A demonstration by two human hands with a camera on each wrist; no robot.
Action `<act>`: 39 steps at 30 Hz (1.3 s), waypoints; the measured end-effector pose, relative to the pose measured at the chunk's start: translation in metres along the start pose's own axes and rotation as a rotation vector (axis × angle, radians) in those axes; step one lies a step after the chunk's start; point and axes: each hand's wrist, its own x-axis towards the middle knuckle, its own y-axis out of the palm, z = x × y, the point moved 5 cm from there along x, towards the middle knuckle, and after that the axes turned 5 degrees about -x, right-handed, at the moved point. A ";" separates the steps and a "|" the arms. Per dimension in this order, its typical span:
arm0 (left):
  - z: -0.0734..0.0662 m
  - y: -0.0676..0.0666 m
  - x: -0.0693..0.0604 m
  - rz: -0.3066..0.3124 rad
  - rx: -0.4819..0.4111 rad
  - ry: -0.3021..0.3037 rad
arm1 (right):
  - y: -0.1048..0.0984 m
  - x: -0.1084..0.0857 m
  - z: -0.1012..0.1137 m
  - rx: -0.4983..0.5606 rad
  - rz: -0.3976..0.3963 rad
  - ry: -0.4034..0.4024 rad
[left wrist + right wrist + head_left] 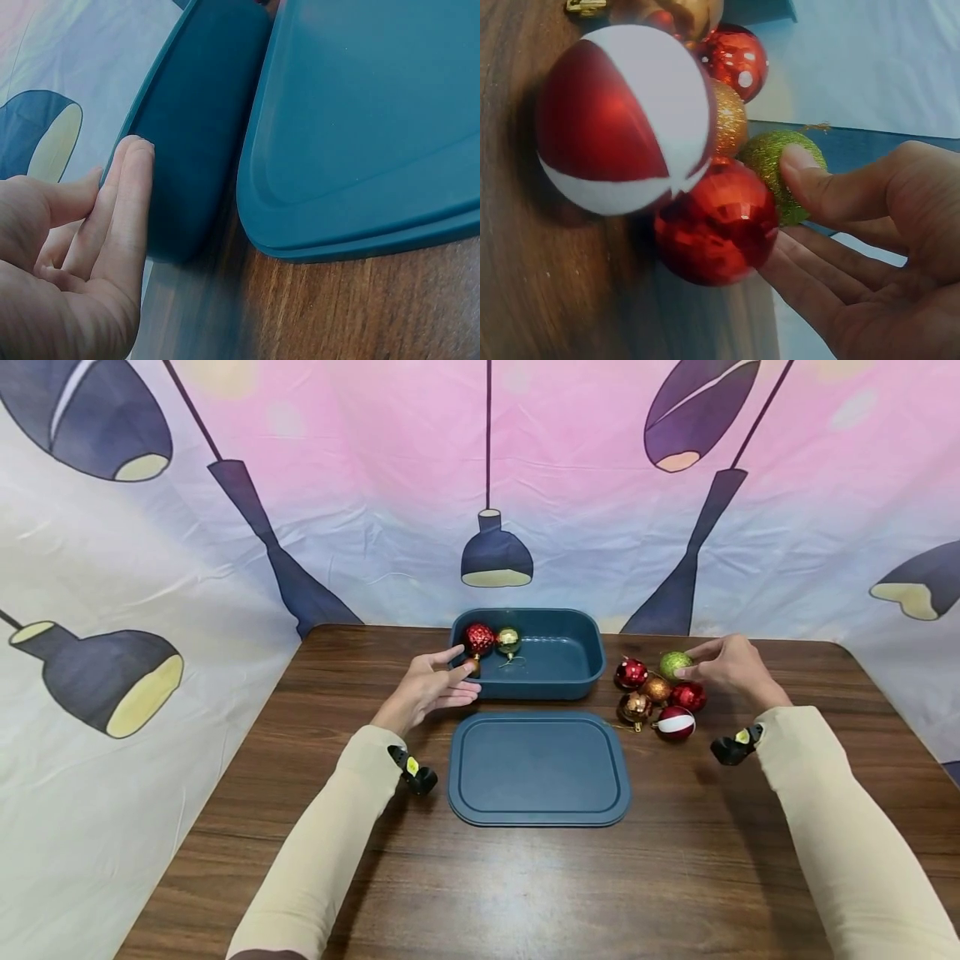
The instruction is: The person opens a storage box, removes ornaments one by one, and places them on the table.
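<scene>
Green glitter ball [674, 662]: is sitting at 3 o'clock from the blue box [547, 691], on the far side of a bauble cluster; whether it is clearing the bench [360, 893], I cannot tell.
Right grip: the right hand [731, 667] is pinching the green ball, its thumb pressing one side and the other fingers stretching beneath and behind.
Right arm: its cream sleeve [832, 827] is slanting in from 5 o'clock, the hand pointing toward 10 o'clock.
Cluster, around the green ball: a white-dotted red ball [631, 673] is lying at 9 o'clock, an orange glitter ball [656, 690] at 7 to 8, a bronze ball [634, 707] farther that way, a red-and-white ball [675, 724] at 6, a shiny red ball [688, 697] at 5.
Left grip: the left hand [427, 691] is grasping the box wall at 8 o'clock, thumb inside the rim, lower fingers lying straight along the outside.
Left arm: is reaching up from 7 o'clock, the hand pointing toward 2.
Box contents: a textured red ball [478, 638] and a gold ball [507, 640] are resting near 10 o'clock; a copper ball [475, 665] is peeking past the left fingers.
Blue lid [538, 768]: is lying flat at 6 o'clock from the box.
</scene>
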 end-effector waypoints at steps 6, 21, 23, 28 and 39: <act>0.000 0.000 0.000 0.001 -0.001 0.005 | 0.007 0.006 0.000 -0.004 0.039 -0.012; 0.000 0.000 0.000 -0.013 0.004 -0.003 | 0.013 0.007 -0.002 0.052 0.086 0.028; 0.000 0.000 0.000 -0.012 0.003 -0.002 | 0.010 0.006 -0.001 0.069 0.087 0.031; 0.000 0.000 -0.001 -0.005 -0.001 0.002 | 0.000 0.003 0.005 0.058 0.037 0.004; 0.000 0.000 -0.001 0.002 0.000 0.011 | -0.007 -0.002 0.049 0.009 -0.111 -0.100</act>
